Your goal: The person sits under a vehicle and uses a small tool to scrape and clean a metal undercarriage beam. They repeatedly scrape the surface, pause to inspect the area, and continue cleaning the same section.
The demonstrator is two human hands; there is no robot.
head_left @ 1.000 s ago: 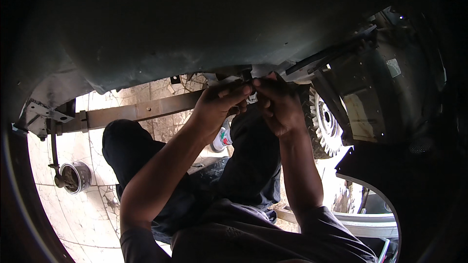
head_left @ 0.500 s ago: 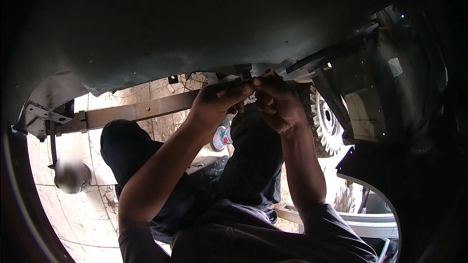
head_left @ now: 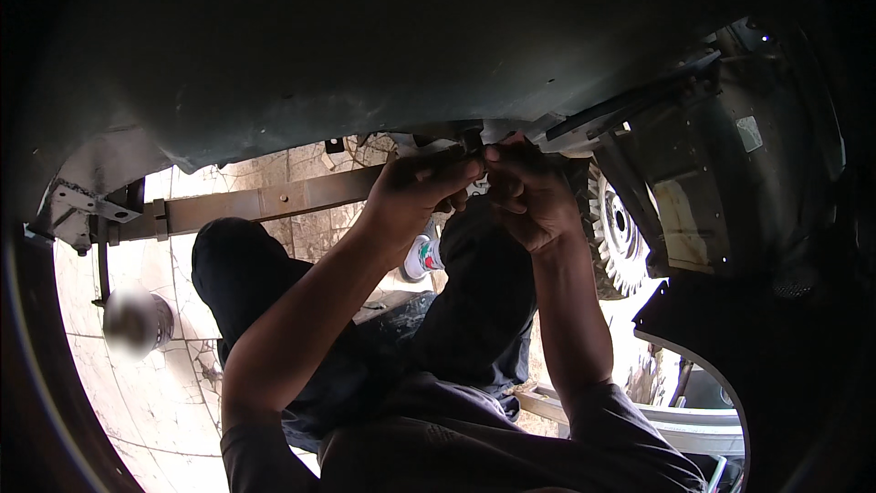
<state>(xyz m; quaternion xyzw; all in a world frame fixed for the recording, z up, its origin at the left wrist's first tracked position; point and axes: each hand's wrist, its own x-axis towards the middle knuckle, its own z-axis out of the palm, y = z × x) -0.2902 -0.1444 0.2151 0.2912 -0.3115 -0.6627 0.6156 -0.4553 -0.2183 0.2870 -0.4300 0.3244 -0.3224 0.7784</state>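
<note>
Underbody [head_left: 365, 55] overhead — hands [head_left: 474, 187] on bolt [head_left: 472, 140]

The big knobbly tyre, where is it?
In the head view the knobbly tyre sits right of centre, just right of the person's right hand, under the dark vehicle underside.

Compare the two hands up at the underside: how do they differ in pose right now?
The left hand comes in from lower left, fingers curled toward the small dark fitting; the right hand rises more steeply from below, its knuckles facing the camera. The left forearm is lit; the right hand lies in deeper shadow. Both meet at that fitting under the dark panel. What they grip is hidden.
</note>
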